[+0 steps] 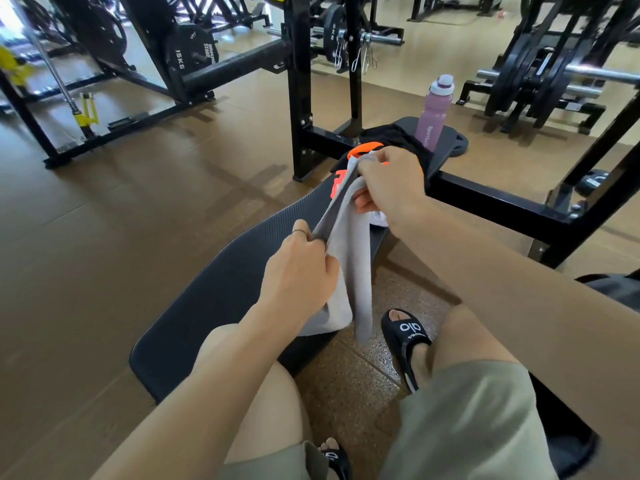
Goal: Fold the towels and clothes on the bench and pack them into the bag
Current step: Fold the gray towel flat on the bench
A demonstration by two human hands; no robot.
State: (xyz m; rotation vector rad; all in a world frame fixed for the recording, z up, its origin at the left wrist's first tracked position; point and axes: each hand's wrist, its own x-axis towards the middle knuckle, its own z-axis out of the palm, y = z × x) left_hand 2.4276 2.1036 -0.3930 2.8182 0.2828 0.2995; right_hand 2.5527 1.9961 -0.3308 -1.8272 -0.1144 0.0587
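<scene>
While it hangs between the two hands, the grey towel (349, 258) is stretched along its upper edge, which runs as its long axis from the near hand up and away to the far one. The left hand (301, 268) pinches the near end, fingers curled round the cloth, and the right hand (389, 181) grips the far end the same way, held higher and further off. Below that taut edge the rest of the cloth droops in two layers toward the floor. Held like this, the towel seems to be getting pulled straight so its edges line up for a fold.

Under the hands lies the black bench (221, 289), its pad sloping away from the person. Just beyond the right hand sit an orange and black garment (367, 148) and a black garment (398, 136), not yet folded, with a pink bottle (434, 112) upright past them. A dark bag (613, 289) shows only partly, well to the right of the right forearm.
</scene>
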